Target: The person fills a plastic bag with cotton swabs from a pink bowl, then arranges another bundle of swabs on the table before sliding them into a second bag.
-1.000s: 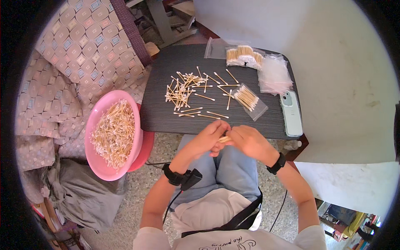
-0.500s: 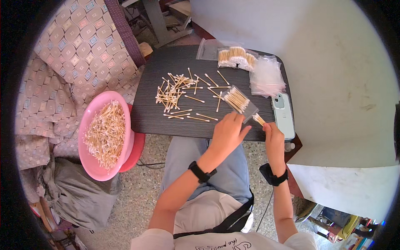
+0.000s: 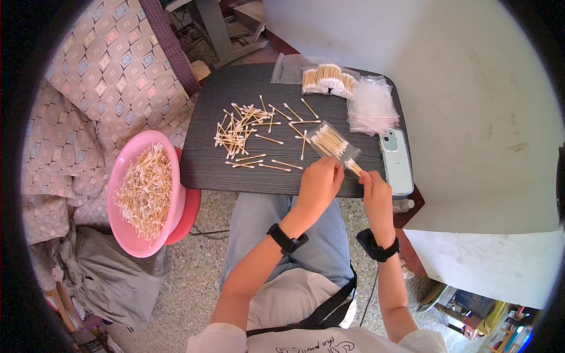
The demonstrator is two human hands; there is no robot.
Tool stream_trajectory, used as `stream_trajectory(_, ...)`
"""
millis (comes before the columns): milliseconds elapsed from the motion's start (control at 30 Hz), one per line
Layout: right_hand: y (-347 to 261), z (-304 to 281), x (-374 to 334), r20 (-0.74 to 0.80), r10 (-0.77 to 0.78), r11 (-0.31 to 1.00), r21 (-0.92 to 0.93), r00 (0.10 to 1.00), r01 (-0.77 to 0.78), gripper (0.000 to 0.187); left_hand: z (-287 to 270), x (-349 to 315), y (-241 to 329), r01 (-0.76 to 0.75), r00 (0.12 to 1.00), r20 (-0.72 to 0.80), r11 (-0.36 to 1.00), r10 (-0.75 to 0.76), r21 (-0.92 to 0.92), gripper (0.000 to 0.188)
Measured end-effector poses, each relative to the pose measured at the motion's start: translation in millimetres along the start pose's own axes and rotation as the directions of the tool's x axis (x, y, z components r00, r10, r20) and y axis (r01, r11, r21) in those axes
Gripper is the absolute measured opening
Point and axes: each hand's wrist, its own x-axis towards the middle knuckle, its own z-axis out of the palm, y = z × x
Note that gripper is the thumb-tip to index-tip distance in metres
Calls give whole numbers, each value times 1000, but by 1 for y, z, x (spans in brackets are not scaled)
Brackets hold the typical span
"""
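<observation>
A small clear plastic bag with cotton swabs [image 3: 328, 140] lies tilted near the front right of the dark table. My left hand [image 3: 319, 181] is closed on the bag's near edge, its fingertips pressed together there. My right hand [image 3: 376, 193] pinches a small bunch of cotton swabs [image 3: 354, 167], their white tips right at the bag's near right corner. Whether the tips are inside the bag's mouth I cannot tell. To the left, loose cotton swabs [image 3: 238, 132] lie in a scattered heap, with several single ones around it.
Filled swab bags [image 3: 329, 79] sit at the table's far edge, beside a stack of empty clear bags [image 3: 373, 106]. A pale phone [image 3: 396, 162] lies along the right edge. Left of the table, a pink basin [image 3: 119, 220] full of swabs rests on a red stool [image 3: 189, 217]. A wall [image 3: 459, 129] stands close on the right.
My right hand has brought the bunch of swabs left, closer to the bag. The fingers of my left hand have drawn together at the bag's edge. The whole view has shifted slightly.
</observation>
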Motion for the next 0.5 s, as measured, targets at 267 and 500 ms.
stream_trajectory(267, -7, 4, -2, 54, 60, 994, -91, 997, -55, 28, -5, -5, 1, 79, 993, -64, 975, -94, -207, 9)
stream_trajectory(500, -16, 7, -3, 81, 20, 1000, 16, 996, -21, 28, -12, -9, 11, -157, 980, -97, 973, 175, 169, 11)
